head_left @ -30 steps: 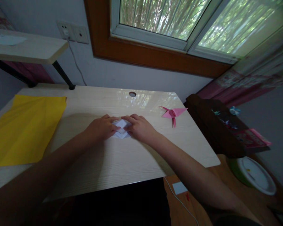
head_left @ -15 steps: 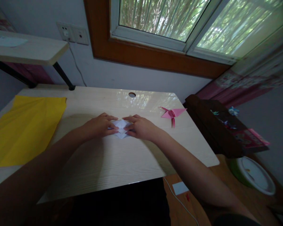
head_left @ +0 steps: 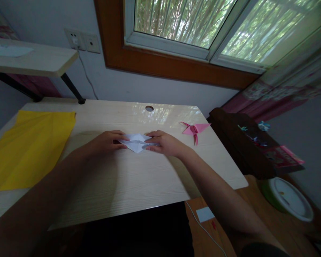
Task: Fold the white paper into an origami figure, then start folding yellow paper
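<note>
Right in the middle of the head view lies a small folded piece of white paper (head_left: 136,142) on the pale wooden desk (head_left: 128,178). It is flat, with a wide shape that comes to a point on the near side, and some creases cross its top face. Its left and right ends are hidden under the fingers, so its full outline cannot be seen.

On its left end rests the left hand (head_left: 107,141), palm down, with the fingers bent and the fingertips pressing on the paper edge. The hand is half closed around that end; if the thumb is under the paper, I cannot tell. The left forearm comes from the lower left corner of the view and lies low over the desk.

On the other end, the right hand (head_left: 164,143) is also palm down. Its index finger is stretched along the far edge of the paper and the other fingers are curled, pinching the right end against the desk. The right forearm comes from the lower right, over the desk edge.

Well apart on the left lies a large yellow paper sheet (head_left: 29,146), flat on the desk. Near the right hand, toward the far right corner of the desk, lies a pink folded paper crane (head_left: 194,129), not touching the hand.
</note>
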The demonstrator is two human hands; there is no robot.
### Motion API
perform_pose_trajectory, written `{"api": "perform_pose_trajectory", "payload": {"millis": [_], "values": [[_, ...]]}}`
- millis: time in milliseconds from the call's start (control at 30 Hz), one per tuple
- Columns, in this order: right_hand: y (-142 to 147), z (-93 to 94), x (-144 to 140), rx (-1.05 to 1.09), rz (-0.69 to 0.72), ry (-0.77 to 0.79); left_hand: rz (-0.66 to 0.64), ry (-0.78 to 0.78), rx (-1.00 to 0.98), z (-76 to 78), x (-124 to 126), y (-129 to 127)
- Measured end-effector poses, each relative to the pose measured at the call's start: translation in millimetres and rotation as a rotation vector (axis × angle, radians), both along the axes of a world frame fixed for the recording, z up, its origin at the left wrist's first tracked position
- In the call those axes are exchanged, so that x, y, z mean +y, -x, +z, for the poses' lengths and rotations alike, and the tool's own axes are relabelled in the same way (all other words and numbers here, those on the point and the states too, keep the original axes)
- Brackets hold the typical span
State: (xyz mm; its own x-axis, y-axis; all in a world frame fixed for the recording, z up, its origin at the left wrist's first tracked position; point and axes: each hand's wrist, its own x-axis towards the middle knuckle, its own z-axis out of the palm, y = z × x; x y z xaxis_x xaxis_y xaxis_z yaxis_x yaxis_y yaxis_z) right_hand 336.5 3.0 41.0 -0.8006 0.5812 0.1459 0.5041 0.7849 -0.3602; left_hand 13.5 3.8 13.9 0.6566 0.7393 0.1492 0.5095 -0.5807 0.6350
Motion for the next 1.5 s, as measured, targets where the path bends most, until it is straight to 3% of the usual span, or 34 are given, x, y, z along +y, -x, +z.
{"api": "perform_pose_trajectory", "payload": {"millis": [233, 433, 633, 867, 1333, 1500], "values": [[-5.0, -4.3, -3.7, 0.028, -0.039, -0.009, 0.054, -0.002, -0.086, -7.4, 1.7, 4.3], [-10.1, -12.7, -3.9, 0.14, -0.083, -0.021, 0.213, 0.01, -0.15, -4.1, -2.6, -2.3], [-15.4, -20.8, -6.4, 0.26, -0.103, -0.027, 0.281, -0.005, -0.17, -8.6, -1.7, -0.6], [-19.3, -27.0, -4.1, 0.268, -0.14, -0.083, 0.238, -0.011, -0.172, -17.3, 3.0, 10.1], [-22.8, -29.6, -4.2, 0.26, -0.186, -0.172, 0.175, -0.204, -0.14, -17.5, 3.7, 18.0], [-18.1, -27.0, -7.7, 0.225, -0.169, -0.213, 0.107, -0.397, -0.005, -8.7, -2.7, 9.2]]}}
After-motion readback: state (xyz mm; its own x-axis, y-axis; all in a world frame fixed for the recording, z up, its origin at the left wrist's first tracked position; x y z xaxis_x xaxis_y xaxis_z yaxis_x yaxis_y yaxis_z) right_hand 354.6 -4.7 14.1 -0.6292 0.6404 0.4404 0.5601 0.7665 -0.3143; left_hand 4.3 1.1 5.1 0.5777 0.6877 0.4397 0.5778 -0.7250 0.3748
